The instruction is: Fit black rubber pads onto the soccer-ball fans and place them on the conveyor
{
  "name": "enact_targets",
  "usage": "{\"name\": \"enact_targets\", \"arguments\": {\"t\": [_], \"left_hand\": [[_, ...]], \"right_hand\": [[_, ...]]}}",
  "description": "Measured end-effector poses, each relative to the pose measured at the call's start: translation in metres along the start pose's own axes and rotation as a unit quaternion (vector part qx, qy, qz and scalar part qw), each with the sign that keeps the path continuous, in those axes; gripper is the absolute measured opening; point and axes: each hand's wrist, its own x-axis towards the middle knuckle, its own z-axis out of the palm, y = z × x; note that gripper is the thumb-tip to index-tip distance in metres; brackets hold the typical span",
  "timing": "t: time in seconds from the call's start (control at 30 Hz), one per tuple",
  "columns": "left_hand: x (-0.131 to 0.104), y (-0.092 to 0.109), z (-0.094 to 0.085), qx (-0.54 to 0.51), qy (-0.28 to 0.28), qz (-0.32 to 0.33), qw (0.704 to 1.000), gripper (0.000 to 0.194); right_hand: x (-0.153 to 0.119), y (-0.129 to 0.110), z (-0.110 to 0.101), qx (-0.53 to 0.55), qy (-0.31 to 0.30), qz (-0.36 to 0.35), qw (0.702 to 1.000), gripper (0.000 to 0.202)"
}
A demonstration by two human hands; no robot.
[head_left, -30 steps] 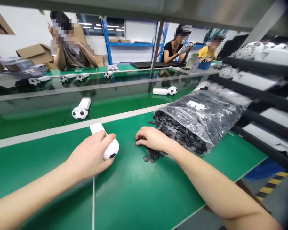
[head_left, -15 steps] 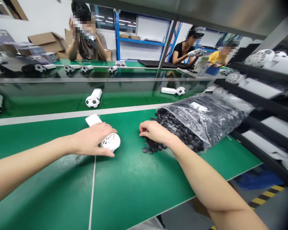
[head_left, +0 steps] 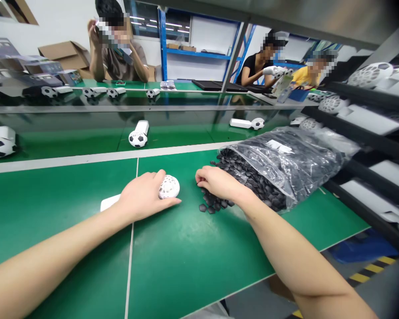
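My left hand [head_left: 145,195] is wrapped over a white plastic housing with a ball-shaped head [head_left: 169,187] full of openings. Its white handle [head_left: 109,203] sticks out to the left from under my wrist. To the right, my right hand [head_left: 214,181] has its fingers pinched together at the edge of a heap of black pentagon pieces [head_left: 216,204]. What lies between those fingertips is hidden. The pieces spill from the mouth of a clear plastic bag [head_left: 286,159] lying behind and right of that hand.
On the green belt [head_left: 186,133] beyond the pale rail lie white housings with black-patched balls [head_left: 138,138]. A black rack [head_left: 379,168] with more white housings stands at the right. Several people sit across the line, one holding something up [head_left: 115,40].
My left hand has moved right and turned the housing, so its ball head now points right, closer to the black pieces. My right hand stays pinched at the heap.
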Motion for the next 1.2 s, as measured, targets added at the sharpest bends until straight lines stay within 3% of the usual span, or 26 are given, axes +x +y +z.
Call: {"name": "enact_targets", "arguments": {"t": [0.13, 0.2, 0.33, 0.5, 0.67, 0.77, 0.87, 0.97, 1.07, 1.2], "left_hand": [[0.006, 0.005, 0.005, -0.027, 0.028, -0.009, 0.999, 0.081], [0.009, -0.001, 0.004, -0.059, 0.015, 0.016, 0.998, 0.083], [0.010, -0.013, 0.002, -0.116, -0.030, 0.066, 0.991, 0.077], [0.007, -0.011, 0.005, -0.120, -0.004, 0.051, 0.992, 0.073], [0.005, -0.006, 0.006, -0.117, 0.003, 0.049, 0.992, 0.079], [0.005, -0.005, 0.004, -0.117, 0.005, 0.051, 0.992, 0.073], [0.005, -0.005, 0.004, -0.130, 0.004, 0.049, 0.990, 0.066], [0.006, -0.005, 0.004, -0.148, 0.010, 0.042, 0.988, 0.063], [0.006, -0.004, 0.004, -0.160, 0.020, 0.037, 0.986, 0.061], [0.006, -0.005, 0.004, -0.156, 0.018, 0.041, 0.987, 0.057]], "right_hand": [[-0.001, -0.001, -0.002, -0.012, -0.011, 0.011, 1.000, 0.009], [-0.001, -0.003, -0.004, 0.002, 0.026, 0.006, 1.000, 0.010], [-0.003, -0.015, -0.001, 0.125, 0.124, -0.058, 0.983, 0.011], [-0.004, -0.036, 0.018, 0.231, 0.120, -0.136, 0.956, 0.004], [0.002, -0.040, 0.034, 0.263, 0.161, -0.102, 0.946, 0.008], [0.003, -0.039, 0.036, 0.273, 0.172, -0.089, 0.942, 0.011], [0.004, -0.037, 0.036, 0.310, 0.165, -0.061, 0.934, 0.027], [0.006, -0.035, 0.038, 0.371, 0.115, -0.048, 0.920, 0.047], [0.006, -0.036, 0.042, 0.384, 0.087, -0.062, 0.917, 0.049], [0.006, -0.039, 0.043, 0.341, 0.105, -0.064, 0.932, 0.046]]}}
